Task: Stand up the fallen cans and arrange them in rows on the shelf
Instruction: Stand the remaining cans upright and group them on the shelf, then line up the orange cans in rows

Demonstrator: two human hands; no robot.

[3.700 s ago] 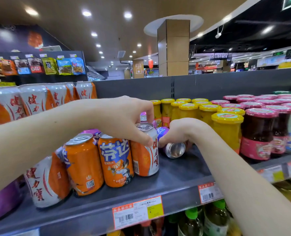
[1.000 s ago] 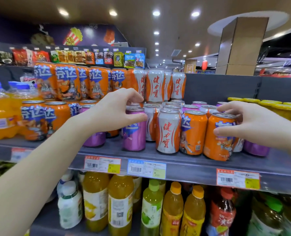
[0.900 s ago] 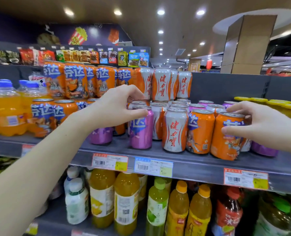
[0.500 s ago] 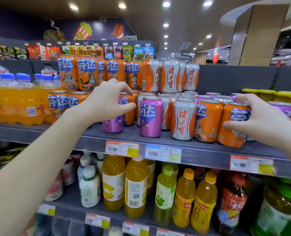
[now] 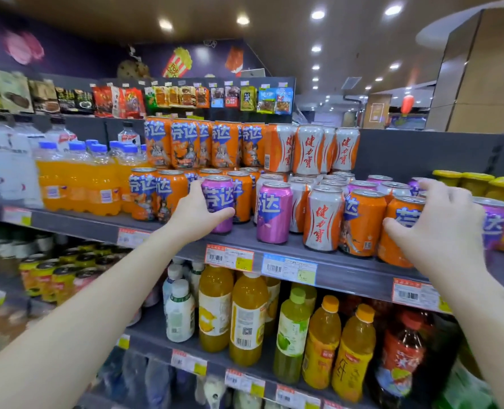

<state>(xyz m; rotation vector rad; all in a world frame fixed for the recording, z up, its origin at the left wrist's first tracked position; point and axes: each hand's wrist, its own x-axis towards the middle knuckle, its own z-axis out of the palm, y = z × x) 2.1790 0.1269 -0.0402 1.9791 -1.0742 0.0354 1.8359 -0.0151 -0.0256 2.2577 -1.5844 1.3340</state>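
The drink cans here all stand upright on the grey metal shelf (image 5: 348, 268), in a loose front row with more packed behind. At the left end of that row is a purple drink can with white lettering (image 5: 219, 199). The person's left hand (image 5: 197, 215) grips it, thumb curled across the lower front and fingers wrapped round its left side.

Next along, with a gap between, stands a second purple can (image 5: 274, 215), then a silver-and-orange can (image 5: 323, 221). An orange can with a cartoon figure (image 5: 363, 224) sits close against that one. At the right end the right hand (image 5: 442, 228) holds an orange can with blue-and-white lettering (image 5: 399, 228), thumb pressed on its front and fingers spread and curled over its rim. Just past that hand stands a third purple can (image 5: 494, 224), blurred.

Further back, a second tier of orange and silver cans (image 5: 245, 146) is stacked on the tops of the rear rows. On the same shelf to the left are clear plastic bottles of orange drink with blue caps (image 5: 77, 184); to the far right are yellow-lidded jars (image 5: 463, 183). Paper price tags (image 5: 289, 268) line the shelf's front edge. The shelf below holds plastic bottles of yellow and green juice (image 5: 246, 317), and coloured snack packets (image 5: 186, 97) hang in a row above.
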